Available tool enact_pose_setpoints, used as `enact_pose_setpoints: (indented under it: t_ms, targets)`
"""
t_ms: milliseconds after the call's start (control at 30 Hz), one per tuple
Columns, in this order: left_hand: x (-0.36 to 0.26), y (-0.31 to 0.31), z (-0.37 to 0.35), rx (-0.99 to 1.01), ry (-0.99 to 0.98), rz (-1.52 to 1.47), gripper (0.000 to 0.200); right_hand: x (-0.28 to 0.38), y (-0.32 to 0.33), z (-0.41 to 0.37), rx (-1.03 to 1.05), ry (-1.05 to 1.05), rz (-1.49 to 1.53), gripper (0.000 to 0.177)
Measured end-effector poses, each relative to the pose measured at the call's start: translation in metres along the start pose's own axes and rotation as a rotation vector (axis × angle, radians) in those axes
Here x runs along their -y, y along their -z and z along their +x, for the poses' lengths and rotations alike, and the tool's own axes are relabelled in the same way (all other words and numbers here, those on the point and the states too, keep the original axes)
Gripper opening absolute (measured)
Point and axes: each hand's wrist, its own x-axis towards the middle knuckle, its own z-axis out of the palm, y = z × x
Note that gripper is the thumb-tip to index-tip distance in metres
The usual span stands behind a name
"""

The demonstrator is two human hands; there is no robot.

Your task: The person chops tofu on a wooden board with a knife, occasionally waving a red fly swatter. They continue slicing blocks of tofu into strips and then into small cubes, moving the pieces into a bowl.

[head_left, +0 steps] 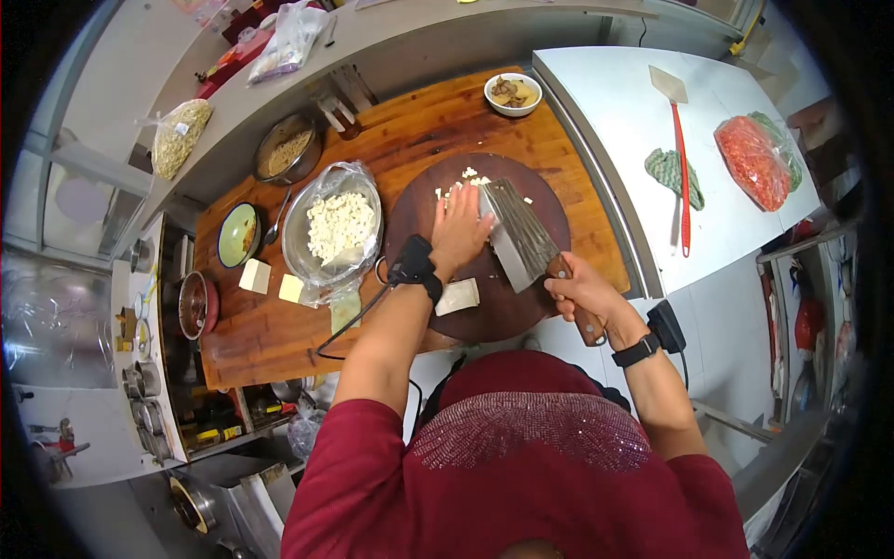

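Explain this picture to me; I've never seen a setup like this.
There is no robot here. A camera worn on a person's head looks forward and down, so you see their own arms from above. Each wrist carries a strapped-on black device.

The right hand holds a broad cleaver by its wooden handle. The left hand is beside the blade, fingers extended, over a round board. Small white pieces lie past the fingertips, and a white block lies nearer the body.

The board rests on a wooden table. To its left stands a plastic-lined bowl of white cubes; a small white bowl of food stands at the far edge.
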Motion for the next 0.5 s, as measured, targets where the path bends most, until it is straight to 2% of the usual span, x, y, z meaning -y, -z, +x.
enact_pose_setpoints:
  t_ms: [67, 133, 233, 267, 333, 367, 400, 467, 500]
  targets:
    - [0.010, -0.001, 0.001, 0.120, 0.175, 0.005, 0.063, -0.005, 0.013, -0.002, 0.061, 0.005, 0.058, 0.018]
    - [0.006, 0.003, -0.002, 0.089, 0.229, -0.019, 0.062, -0.004, 0.017, 0.000, 0.101, 0.005, 0.148, 0.016]
    - [-0.010, 0.002, 0.002, -0.324, 0.282, -0.588, 0.061, -0.008, 0.021, 0.021, 0.194, -0.017, 0.344, 0.015]
    - [-0.020, -0.001, 0.001, -0.331, 0.295, -0.579, 0.061, -0.009, 0.020, 0.030, 0.250, -0.043, 0.444, 0.017]
    - [-0.065, 0.026, -0.001, -0.636, 0.581, -1.713, 0.059, -0.010, 0.019, 0.045, 0.277, -0.102, 0.492, 0.016]
    - [-0.066, 0.022, 0.001, -0.762, 0.697, -2.006, 0.057, -0.015, 0.020, 0.056, 0.366, -0.117, 0.541, 0.015]
    - [-0.068, 0.019, -0.003, -0.780, 0.712, -1.993, 0.057, -0.018, 0.019, 0.063, 0.454, -0.134, 0.594, 0.014]
    - [-0.070, 0.017, -0.011, -0.593, 0.689, -2.332, 0.055, -0.020, 0.017, 0.069, 0.482, -0.143, 0.543, 0.015]
    - [-0.073, 0.019, -0.015, -0.479, 0.580, -2.440, 0.055, -0.020, 0.018, 0.071, 0.496, -0.131, 0.487, 0.016]
